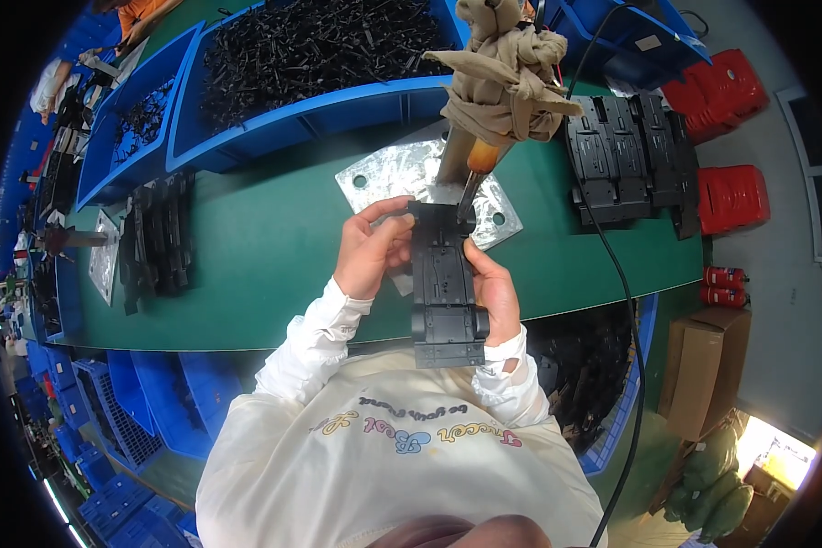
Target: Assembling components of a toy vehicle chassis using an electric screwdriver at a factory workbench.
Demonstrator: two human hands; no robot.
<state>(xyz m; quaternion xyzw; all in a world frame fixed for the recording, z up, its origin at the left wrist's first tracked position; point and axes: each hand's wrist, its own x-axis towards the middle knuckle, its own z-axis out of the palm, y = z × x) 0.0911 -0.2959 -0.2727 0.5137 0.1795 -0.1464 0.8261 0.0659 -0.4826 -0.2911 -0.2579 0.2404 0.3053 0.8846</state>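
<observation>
A long black moulded plastic part [447, 279] is held between my two hands, its far end over a silvery metal plate [374, 178]. My left hand [372, 251] grips the part near its far left corner, thumb and forefinger closed together there. Along the right edge, my right hand [495, 290] is closed with the thumb lying towards the far end. The dark tip of a hot-iron-like tool [472, 187] with an orange collar comes down at the part's far right corner; whether it touches is unclear. Beige cloth [507, 82] wraps the tool's upper body.
A large blue bin [310, 114] of small black pieces stands beyond, beside a smaller blue bin [110, 151]. Similar black parts [616, 155] are stacked at right, others [160, 233] at left. A black cable [626, 283] hangs down on the right, near red stools [732, 196].
</observation>
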